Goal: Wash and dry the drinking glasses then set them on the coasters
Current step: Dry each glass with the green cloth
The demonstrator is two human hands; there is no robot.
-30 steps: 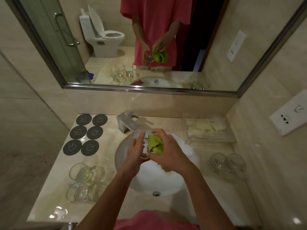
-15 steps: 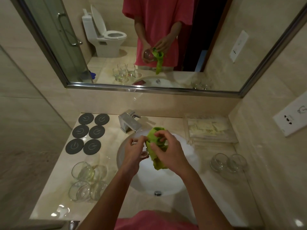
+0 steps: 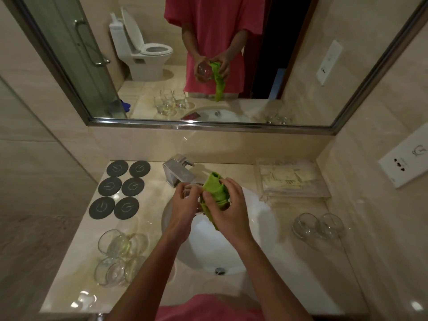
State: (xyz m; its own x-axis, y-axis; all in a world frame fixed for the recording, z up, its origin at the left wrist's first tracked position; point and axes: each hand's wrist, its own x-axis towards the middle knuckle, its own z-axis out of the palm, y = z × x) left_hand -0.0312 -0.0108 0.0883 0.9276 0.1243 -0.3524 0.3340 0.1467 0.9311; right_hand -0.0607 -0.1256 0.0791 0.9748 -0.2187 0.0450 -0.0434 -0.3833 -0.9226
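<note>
Over the white sink (image 3: 259, 218), my left hand (image 3: 183, 205) grips a clear drinking glass (image 3: 188, 189), mostly hidden by my fingers. My right hand (image 3: 228, 209) holds a green cloth (image 3: 214, 188) bunched against the glass, its tail hanging below my palm. Several dark round coasters (image 3: 120, 189) lie in two columns at the counter's back left, all bare. Several clear glasses (image 3: 115, 256) stand at the front left, and two more glasses (image 3: 317, 225) stand to the right of the sink.
A chrome faucet (image 3: 177, 167) rises behind the sink. A clear tray of sachets (image 3: 289, 178) sits at the back right. The mirror (image 3: 208, 66) spans the wall above. A wall socket (image 3: 405, 158) is on the right. The counter's front edge (image 3: 69, 306) is close to my body.
The green cloth has gone from a tight ball to unfolded and draped, rising above my fingers and hanging below. My right hand shifted its hold on it; the left still holds the glass.
</note>
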